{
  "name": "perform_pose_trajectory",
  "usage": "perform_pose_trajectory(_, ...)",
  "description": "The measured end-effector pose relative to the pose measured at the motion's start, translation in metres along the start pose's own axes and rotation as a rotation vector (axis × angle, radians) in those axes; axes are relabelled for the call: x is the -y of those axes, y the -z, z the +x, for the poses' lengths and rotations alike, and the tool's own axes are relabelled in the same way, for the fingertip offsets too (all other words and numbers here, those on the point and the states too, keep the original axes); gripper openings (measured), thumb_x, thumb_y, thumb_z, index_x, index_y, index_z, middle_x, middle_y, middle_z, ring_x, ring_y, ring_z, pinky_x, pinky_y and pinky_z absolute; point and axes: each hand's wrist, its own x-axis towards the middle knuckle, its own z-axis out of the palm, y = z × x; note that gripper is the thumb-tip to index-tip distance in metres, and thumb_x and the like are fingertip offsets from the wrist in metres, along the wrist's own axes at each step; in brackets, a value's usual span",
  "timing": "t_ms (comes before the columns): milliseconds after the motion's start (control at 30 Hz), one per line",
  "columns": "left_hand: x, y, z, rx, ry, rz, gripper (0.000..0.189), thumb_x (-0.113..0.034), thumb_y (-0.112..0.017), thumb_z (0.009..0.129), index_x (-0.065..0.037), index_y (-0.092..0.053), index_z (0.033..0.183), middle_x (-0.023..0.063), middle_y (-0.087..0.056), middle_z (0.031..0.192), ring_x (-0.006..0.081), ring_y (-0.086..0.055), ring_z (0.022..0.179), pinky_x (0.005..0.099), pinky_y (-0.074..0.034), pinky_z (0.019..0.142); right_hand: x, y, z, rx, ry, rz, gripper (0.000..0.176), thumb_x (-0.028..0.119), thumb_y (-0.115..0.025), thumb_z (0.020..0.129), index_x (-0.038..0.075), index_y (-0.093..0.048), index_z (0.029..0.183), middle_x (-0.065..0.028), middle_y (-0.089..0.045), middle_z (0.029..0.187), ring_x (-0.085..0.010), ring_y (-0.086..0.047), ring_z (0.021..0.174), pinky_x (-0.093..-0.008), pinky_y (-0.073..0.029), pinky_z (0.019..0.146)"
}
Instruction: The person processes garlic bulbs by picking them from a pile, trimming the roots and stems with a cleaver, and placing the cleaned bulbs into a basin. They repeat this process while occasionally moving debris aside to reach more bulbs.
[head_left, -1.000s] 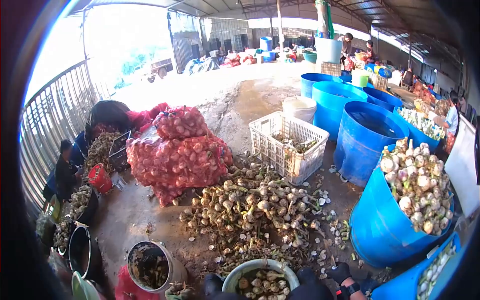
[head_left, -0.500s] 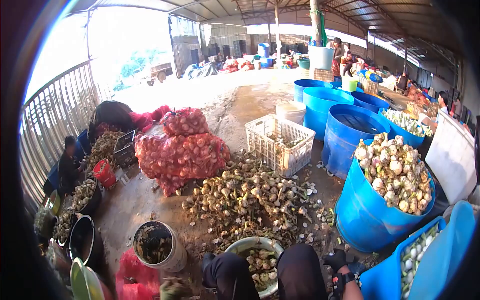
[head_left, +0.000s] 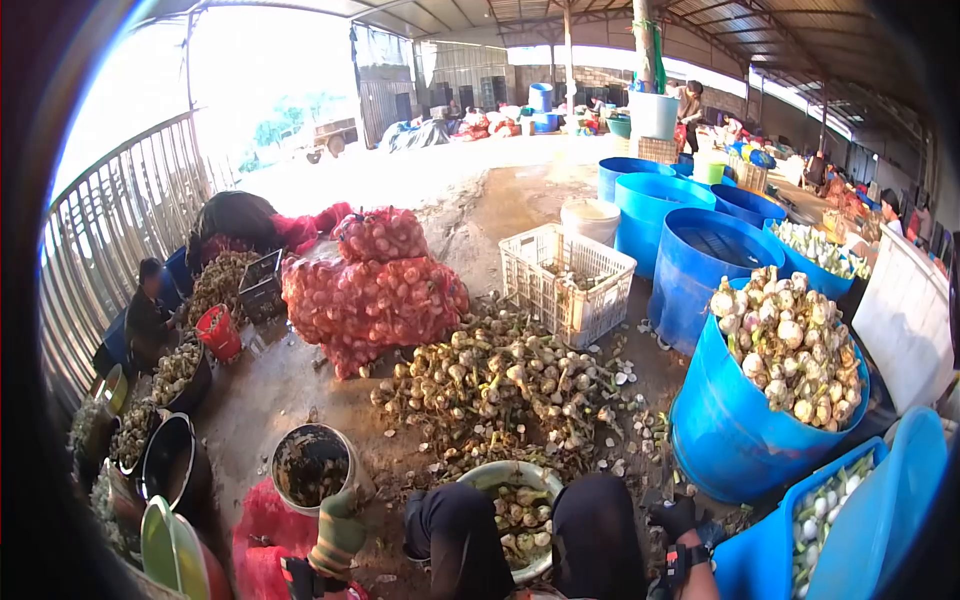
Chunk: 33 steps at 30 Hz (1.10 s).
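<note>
My left hand [head_left: 338, 535], in a striped knitted glove, is at the rim of the white bucket [head_left: 355, 480], beside red netting [head_left: 262, 530]; its fingers are too unclear to read. Right of my knees is my right hand [head_left: 676, 516], in a dark glove with a strap at the wrist; whether it holds anything cannot be made out. Between my knees stands a pale green basin [head_left: 549, 478] with bulbs [head_left: 522, 520] in it. A heap of garlic-like bulbs with stems [head_left: 490, 385] lies on the ground in front.
Full red net sacks [head_left: 370, 300] stand behind the heap, near a white crate [head_left: 570, 290]. On the right are blue tubs [head_left: 700, 420], one piled with bulbs. A person [head_left: 150, 315] sits at the left among basins; more people are at the back.
My left hand has come up into clearer view at the white bucket's rim. My right hand stays beside my right knee. The whole view has shifted slightly.
</note>
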Motion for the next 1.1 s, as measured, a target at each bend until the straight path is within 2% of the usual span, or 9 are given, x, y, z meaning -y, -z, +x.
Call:
perform_pose_trajectory(133,-0.078,-0.033,0.033,0.030,0.005,-0.165,0.006,-0.003,-0.067,0.077,-0.004,-0.062,0.074,-0.0057,-0.055,0.064,0.0026,-0.048,0.059,0.0208,-0.040,0.052,0.015,0.000,0.005,-0.056,0.034,-0.069,0.024,0.011,-0.071,0.061,-0.005,-0.063,0.077,-0.0110,-0.063,0.065,-0.0191,-0.061,0.053,-0.0341,-0.053,0.048)
perform_pose_trajectory(200,-0.110,-0.041,0.046,0.288,-0.207,-0.018,0.009,-0.003,-0.069,0.075,-0.001,-0.065,0.083,-0.0019,-0.061,0.067,0.0035,-0.052,0.059,0.0205,-0.041,0.051,0.002,0.005,0.017,-0.067,0.077,-0.121,0.023,0.011,-0.071,0.061,-0.004,-0.064,0.078,-0.0102,-0.064,0.066,-0.0183,-0.061,0.054,-0.0340,-0.052,0.049)
perform_pose_trajectory(267,-0.150,-0.059,0.056,0.372,-0.180,-0.026,0.021,-0.017,-0.064,0.082,-0.002,-0.058,0.067,-0.0027,-0.053,0.057,0.0039,-0.048,0.052,0.0224,-0.038,0.046,0.005,0.003,0.014,-0.049,0.116,-0.183,0.023,0.010,-0.070,0.062,-0.003,-0.065,0.079,-0.0093,-0.065,0.068,-0.0175,-0.062,0.055,-0.0339,-0.052,0.050)
perform_pose_trajectory(333,-0.151,-0.074,0.069,0.416,-0.485,0.201,0.024,-0.021,-0.064,0.083,-0.001,-0.057,0.071,0.0006,-0.053,0.055,0.0046,-0.048,0.051,0.0242,-0.038,0.045,0.028,0.001,0.001,-0.151,0.318,-0.155,0.022,0.009,-0.069,0.062,-0.001,-0.066,0.081,-0.0085,-0.066,0.070,-0.0160,-0.062,0.058,-0.0338,-0.051,0.052)
perform_pose_trajectory(500,-0.170,-0.105,0.083,0.491,-0.676,0.561,0.029,-0.025,-0.067,0.077,-0.001,-0.051,0.078,0.0099,-0.053,0.061,0.0280,-0.056,0.057,0.0340,-0.044,0.051,0.004,0.011,0.010,-0.032,0.078,0.060,0.029,0.000,-0.070,0.062,-0.001,-0.059,0.088,-0.0064,-0.060,0.077,-0.0186,-0.061,0.064,-0.0319,-0.050,0.050)
perform_pose_trajectory(633,-0.183,-0.114,0.085,0.764,-0.499,0.715,0.041,-0.041,-0.063,0.077,-0.003,-0.055,0.088,0.0182,-0.058,0.069,0.0379,-0.059,0.071,0.0454,-0.046,0.060,0.019,0.016,0.000,-0.136,0.129,0.105,0.023,0.001,-0.070,0.063,0.000,-0.058,0.082,-0.0056,-0.060,0.072,-0.0158,-0.059,0.058,-0.0311,-0.049,0.048)
perform_pose_trajectory(767,-0.181,-0.119,0.081,0.749,-0.695,0.641,0.042,-0.044,-0.063,0.077,-0.004,-0.057,0.090,0.0169,-0.059,0.068,0.0384,-0.058,0.064,0.0453,-0.046,0.056,-0.072,0.023,0.044,-0.183,0.126,-0.097,0.022,0.003,-0.071,0.063,-0.001,-0.059,0.081,-0.0057,-0.060,0.069,-0.0150,-0.058,0.057,-0.0321,-0.050,0.049)
perform_pose_trajectory(867,-0.191,-0.118,0.075,0.832,-0.692,0.626,0.041,-0.044,-0.063,0.076,-0.005,-0.058,0.090,0.0166,-0.059,0.069,0.0374,-0.059,0.064,0.0451,-0.045,0.057,0.018,0.023,0.005,-0.210,0.064,-0.159,0.022,0.005,-0.073,0.062,-0.002,-0.059,0.078,-0.0078,-0.061,0.072,-0.0150,-0.058,0.059,-0.0332,-0.050,0.049)
perform_pose_trajectory(1100,-0.241,-0.116,0.059,0.718,-0.925,0.534,0.033,-0.040,-0.065,0.078,-0.009,-0.056,0.070,0.0066,-0.051,0.053,0.0271,-0.054,0.047,0.0387,-0.040,0.041,0.047,0.016,0.004,-0.083,-0.008,0.137,0.029,0.003,-0.074,0.061,-0.003,-0.058,0.084,-0.0094,-0.060,0.073,-0.0186,-0.060,0.059,-0.0342,-0.053,0.051)
